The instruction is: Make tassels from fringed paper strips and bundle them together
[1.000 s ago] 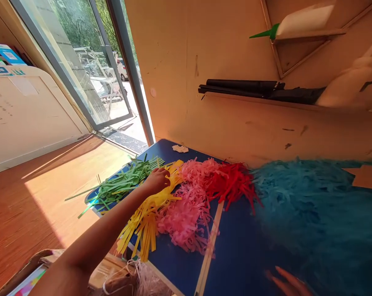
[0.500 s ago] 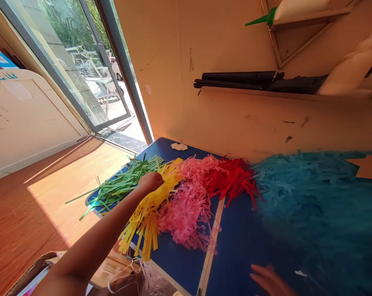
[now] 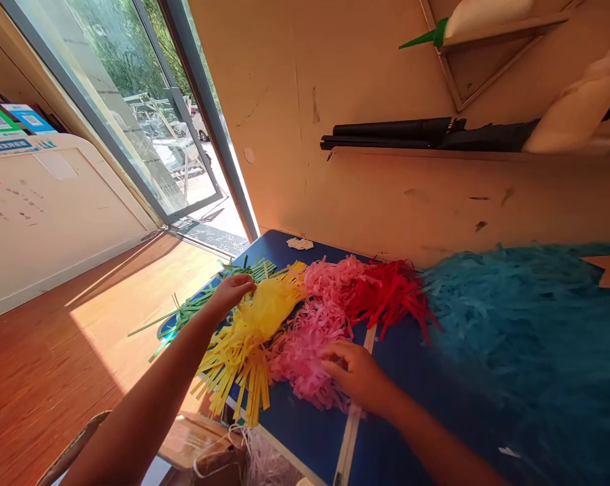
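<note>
Right grip (image 3: 358,374) has just come in from lower right and is now up at the pink strips (image 3: 305,361), thumb and fingers apart, nothing visibly pinched. Left grip (image 3: 233,293) has slid off the middle of the yellow strips (image 3: 264,307) to their left edge, by the green strips (image 3: 186,314). Can't tell if it's got hold of any, the fingertips are hard to make out. My read: both grips are in on the work now, instead of just the left, and way more of the yellow is showing.

Yellow's lying on the worktop (image 3: 310,432), ends fanned over the near edge, pink right beside it. Further right, red strips (image 3: 391,293) touch the pink, then there's a big blue pile (image 3: 512,297).
</note>
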`<state>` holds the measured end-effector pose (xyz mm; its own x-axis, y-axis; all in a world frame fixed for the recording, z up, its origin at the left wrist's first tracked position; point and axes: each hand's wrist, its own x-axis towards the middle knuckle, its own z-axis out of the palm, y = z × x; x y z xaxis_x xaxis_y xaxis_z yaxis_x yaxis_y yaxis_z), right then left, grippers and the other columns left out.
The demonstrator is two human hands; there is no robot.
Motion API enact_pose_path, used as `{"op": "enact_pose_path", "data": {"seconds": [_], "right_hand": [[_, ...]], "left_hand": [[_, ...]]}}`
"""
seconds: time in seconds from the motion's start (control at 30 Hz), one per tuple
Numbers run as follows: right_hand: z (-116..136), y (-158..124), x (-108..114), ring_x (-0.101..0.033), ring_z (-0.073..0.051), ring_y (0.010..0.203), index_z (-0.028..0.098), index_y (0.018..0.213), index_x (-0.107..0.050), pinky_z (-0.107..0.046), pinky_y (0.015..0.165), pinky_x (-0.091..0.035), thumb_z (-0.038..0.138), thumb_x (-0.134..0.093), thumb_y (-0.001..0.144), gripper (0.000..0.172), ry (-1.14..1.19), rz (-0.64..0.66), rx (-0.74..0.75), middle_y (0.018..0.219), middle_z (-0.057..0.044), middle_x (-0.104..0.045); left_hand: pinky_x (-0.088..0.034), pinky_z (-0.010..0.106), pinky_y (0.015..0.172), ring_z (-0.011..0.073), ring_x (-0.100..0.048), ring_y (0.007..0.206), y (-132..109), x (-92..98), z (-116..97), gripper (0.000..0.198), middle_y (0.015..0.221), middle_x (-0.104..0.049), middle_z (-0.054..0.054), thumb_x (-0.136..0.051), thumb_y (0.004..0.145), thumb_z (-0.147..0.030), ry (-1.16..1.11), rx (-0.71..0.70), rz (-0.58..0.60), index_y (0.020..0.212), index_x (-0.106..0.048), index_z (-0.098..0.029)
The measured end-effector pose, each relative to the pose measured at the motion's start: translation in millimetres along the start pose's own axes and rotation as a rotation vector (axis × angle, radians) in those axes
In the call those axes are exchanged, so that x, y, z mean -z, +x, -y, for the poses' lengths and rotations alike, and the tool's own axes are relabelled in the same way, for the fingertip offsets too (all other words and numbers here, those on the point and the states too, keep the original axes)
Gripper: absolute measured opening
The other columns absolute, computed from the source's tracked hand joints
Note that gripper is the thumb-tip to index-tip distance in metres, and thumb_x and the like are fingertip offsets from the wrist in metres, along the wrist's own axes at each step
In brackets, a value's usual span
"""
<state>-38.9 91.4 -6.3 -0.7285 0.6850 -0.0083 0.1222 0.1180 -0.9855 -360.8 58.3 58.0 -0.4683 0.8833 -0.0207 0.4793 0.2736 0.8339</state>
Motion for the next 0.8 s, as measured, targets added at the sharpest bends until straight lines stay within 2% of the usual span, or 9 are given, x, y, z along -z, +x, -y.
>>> {"op": "enact_pose_path", "data": {"seconds": [0.1, 0.23, 0.3, 0.37, 0.47, 0.53, 0.6, 0.7, 0.8], "right_hand": [[11.0, 55.0, -37.1, -0.063, -0.024, 0.086, 0.018, 0.082, -0.074, -0.037, 0.084, -0.048, 0.026, -0.076, 0.065, 0.019, 0.36, -0.009, -0.096, 0.084, -0.004, -0.071], [26.2, 100.3, -77.4, -0.064, -0.021, 0.092, 0.018, 0.101, -0.068, -0.031, 0.078, -0.05, 0.037, -0.08, 0.063, 0.044, 0.608, -0.116, -0.115, 0.094, -0.003, -0.07], [30.8, 109.0, -83.2, -0.065, -0.02, 0.086, 0.017, 0.097, -0.067, -0.028, 0.073, -0.05, 0.039, -0.08, 0.062, 0.043, 0.723, -0.182, -0.115, 0.088, -0.002, -0.07], [30.8, 108.7, -75.7, -0.067, -0.019, 0.079, 0.016, 0.09, -0.066, -0.028, 0.069, -0.051, 0.04, -0.079, 0.063, 0.038, 0.829, -0.255, -0.117, 0.082, -0.002, -0.07], [22.9, 91.3, -45.7, -0.069, -0.021, 0.076, 0.017, 0.091, -0.066, -0.03, 0.065, -0.054, 0.044, -0.072, 0.069, 0.035, 0.972, -0.371, -0.145, 0.082, -0.004, -0.073], [14.4, 69.1, -23.5, -0.071, -0.023, 0.079, 0.017, 0.092, -0.066, -0.032, 0.065, -0.055, 0.048, -0.069, 0.073, 0.036, 1.036, -0.444, -0.159, 0.082, -0.006, -0.074], [4.2, 41.3, -6.9, -0.071, -0.025, 0.085, 0.017, 0.092, -0.067, -0.033, 0.068, -0.057, 0.049, -0.068, 0.076, 0.036, 1.069, -0.525, -0.151, 0.085, -0.007, -0.075], [-14.2, -4.0, 8.1, -0.07, -0.025, 0.096, 0.018, 0.093, -0.069, -0.033, 0.076, -0.057, 0.048, -0.073, 0.074, 0.036, 1.132, -0.69, -0.107, 0.094, -0.007, -0.076], [-34.5, -54.0, 23.0, -0.067, -0.026, 0.105, 0.018, 0.095, -0.07, -0.035, 0.083, -0.055, 0.048, -0.077, 0.072, 0.038, 1.158, -0.843, -0.077, 0.105, -0.007, -0.075]], "left_hand": [[-0.03, 0.023, 0.048, 0.0099, -0.039, 0.047, -10.2, -6.5, -17.7, 0.026, 0.052, -0.047, -0.005, -0.06, 0.066, -0.044, -0.038, -0.082, 0.018, 0.061, -0.056, -0.019], [-0.044, 0.026, 0.056, 0.0143, -0.055, 0.059, -20.8, -25.3, -49.1, 0.028, 0.063, -0.062, 0.0, -0.063, 0.071, -0.045, -0.065, -0.208, 0.141, 0.066, -0.062, -0.018], [-0.049, 0.028, 0.061, 0.0172, -0.061, 0.065, -25.6, -37.7, -61.4, 0.029, 0.068, -0.067, 0.002, -0.064, 0.073, -0.047, -0.064, -0.271, 0.203, 0.07, -0.067, -0.018], [-0.053, 0.033, 0.072, 0.0207, -0.066, 0.077, -33.4, -54.8, -66.6, 0.03, 0.081, -0.071, 0.005, -0.06, 0.08, -0.047, -0.07, -0.328, 0.205, 0.081, -0.07, -0.018], [-0.047, 0.043, 0.094, 0.0247, -0.064, 0.099, -54.5, -96.2, -58.9, 0.021, 0.101, -0.071, 0.008, -0.057, 0.087, -0.036, -0.009, -0.494, 0.001, 0.098, -0.068, -0.021], [-0.044, 0.047, 0.098, 0.0272, -0.062, 0.105, -72.7, -132.9, -48.4, 0.02, 0.106, -0.07, 0.01, -0.061, 0.084, -0.025, 0.204, -0.798, -0.313, 0.103, -0.066, -0.021], [-0.038, 0.051, 0.104, 0.0301, -0.057, 0.117, -89.8, -169.9, -40.1, 0.031, 0.118, -0.066, 0.015, -0.059, 0.083, -0.015, 0.372, -0.97, -0.423, 0.113, -0.062, -0.019], [-0.033, 0.052, 0.107, 0.031, -0.055, 0.12, -109.3, -214.1, -36.4, 0.039, 0.124, -0.064, 0.015, -0.055, 0.083, -0.011, 0.453, -1.069, -0.388, 0.121, -0.059, -0.018], [-0.033, 0.048, 0.106, 0.0273, -0.058, 0.114, -124.8, -244.4, -35.8, 0.038, 0.119, -0.069, 0.01, -0.051, 0.084, -0.008, 0.407, -1.118, -0.294, 0.115, -0.064, -0.024]]}}
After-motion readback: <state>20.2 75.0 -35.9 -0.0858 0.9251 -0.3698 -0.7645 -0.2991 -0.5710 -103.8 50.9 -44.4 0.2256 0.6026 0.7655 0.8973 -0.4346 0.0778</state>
